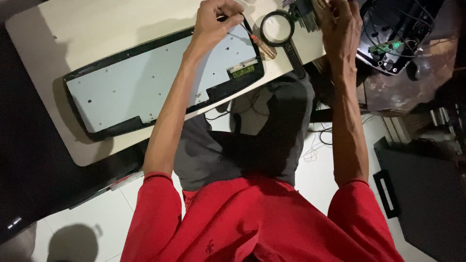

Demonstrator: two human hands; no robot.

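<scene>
- The left hand [213,22] has its fingers pinched on a slim screwdriver with an amber handle [259,44], at the corner of an opened black keyboard with a grey metal backplate [160,80].
- The keyboard lies on the cream worktop [87,29].
- The right hand [340,24] is beside a black-rimmed round magnifying glass [277,29]; I cannot tell how its fingers stand.

Packages: none are seen.
Signs: none are seen.
Screens: none are seen.
Labels: one small pale rectangular label [243,65], with a green strip below it, is seen at the right end of the keyboard's grey back plate [145,85].
</scene>
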